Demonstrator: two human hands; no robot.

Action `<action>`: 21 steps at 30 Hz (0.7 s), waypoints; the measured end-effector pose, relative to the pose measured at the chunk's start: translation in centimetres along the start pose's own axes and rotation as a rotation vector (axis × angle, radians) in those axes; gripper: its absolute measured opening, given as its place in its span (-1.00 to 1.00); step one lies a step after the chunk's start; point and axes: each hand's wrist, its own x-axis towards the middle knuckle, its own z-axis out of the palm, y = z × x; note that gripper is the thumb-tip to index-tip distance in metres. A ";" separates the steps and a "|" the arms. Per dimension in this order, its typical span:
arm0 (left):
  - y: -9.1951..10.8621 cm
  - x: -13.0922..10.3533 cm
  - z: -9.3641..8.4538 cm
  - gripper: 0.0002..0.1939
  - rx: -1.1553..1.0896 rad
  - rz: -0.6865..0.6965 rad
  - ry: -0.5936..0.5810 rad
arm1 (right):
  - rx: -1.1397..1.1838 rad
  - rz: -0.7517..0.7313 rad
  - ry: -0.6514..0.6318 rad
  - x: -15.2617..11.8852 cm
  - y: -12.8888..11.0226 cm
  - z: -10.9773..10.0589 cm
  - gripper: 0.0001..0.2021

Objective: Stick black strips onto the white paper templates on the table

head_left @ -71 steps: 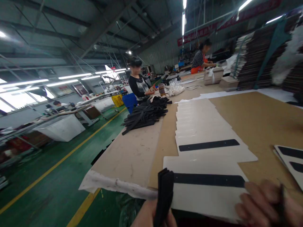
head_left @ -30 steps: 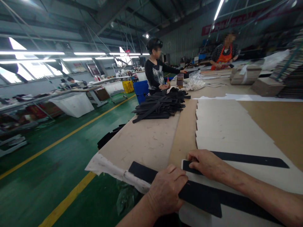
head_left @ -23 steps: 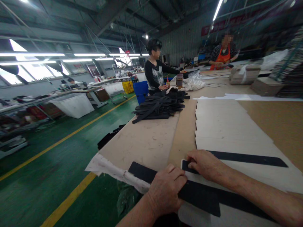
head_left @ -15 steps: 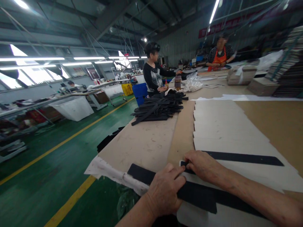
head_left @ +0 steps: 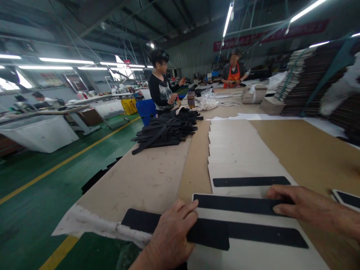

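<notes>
Hands of the wearer: two, left hand (head_left: pixel 171 240) and right hand (head_left: pixel 306 206).
Black strips near the hands: three laid on the white cards (head_left: pixel 242 161); one stack (head_left: pixel 174 228) under the left hand.
Loose strip pile (head_left: pixel 165 131): one, beyond the cards.
Other people: three, beyond that pile.
Blue bin (head_left: pixel 145 110): one.

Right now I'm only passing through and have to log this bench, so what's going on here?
A person is laying black strips onto pale card sheets overlapped in a row along the table. The right hand presses the far end of a black strip on the nearest sheet. The left hand rests on a stack of strips at the table's edge. A pile of black strips lies farther along, near a co-worker.
</notes>
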 end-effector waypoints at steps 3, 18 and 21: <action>-0.2 0.0 0.1 -0.47 0.003 0.005 -0.001 | 0.076 0.107 -0.091 -1.3 1.4 0.8 -0.79; -1.5 -0.6 0.5 -0.36 0.188 0.111 0.052 | 0.064 0.317 0.223 -2.5 1.4 3.3 -0.64; -1.5 -0.6 0.5 -0.35 0.251 0.144 0.079 | 0.126 0.348 0.320 -3.5 1.0 4.1 -0.55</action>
